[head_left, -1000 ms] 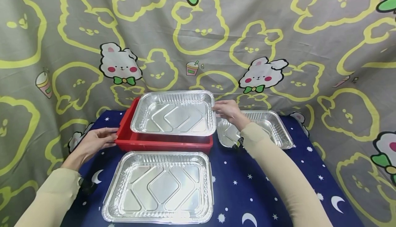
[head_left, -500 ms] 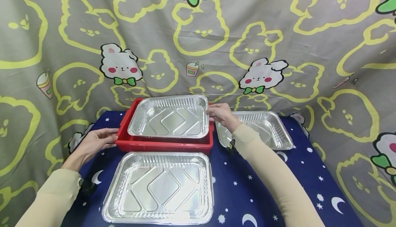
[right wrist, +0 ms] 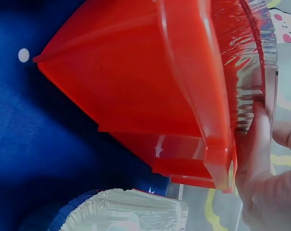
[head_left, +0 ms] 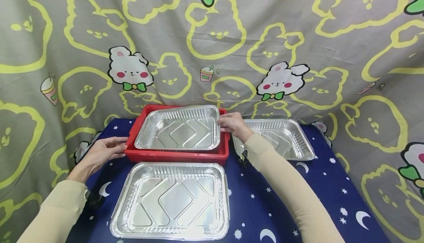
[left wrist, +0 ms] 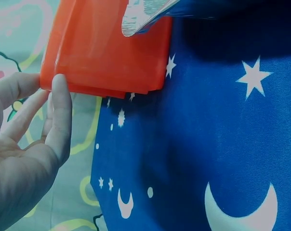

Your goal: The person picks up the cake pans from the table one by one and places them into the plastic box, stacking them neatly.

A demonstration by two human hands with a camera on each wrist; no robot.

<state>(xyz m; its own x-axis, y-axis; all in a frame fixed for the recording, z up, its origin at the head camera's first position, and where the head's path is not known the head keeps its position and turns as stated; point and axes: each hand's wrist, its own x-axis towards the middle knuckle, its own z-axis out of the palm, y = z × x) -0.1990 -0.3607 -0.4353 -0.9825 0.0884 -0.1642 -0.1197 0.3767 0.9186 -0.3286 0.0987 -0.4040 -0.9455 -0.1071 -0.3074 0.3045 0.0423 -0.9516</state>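
Note:
A shiny foil tray is tilted over the red plastic bin, its right side higher than its left and its lower part inside the bin's rim. My right hand pinches that tray's right rim between thumb and fingers. In the right wrist view the same hand shows beside the bin's end wall. My left hand holds the bin's left front corner. Fingertips lie against the bin's edge in the left wrist view. The bin's floor is mostly hidden under the tray.
A second foil tray lies flat in front of the bin. A third foil tray sits to the right, partly behind my right forearm. The table has a dark blue cloth with stars and moons. A patterned curtain hangs behind.
My right hand has moved left and down with the foil tray, which has sunk lower into the red bin and tilted more. My left hand has stayed on the bin's corner.

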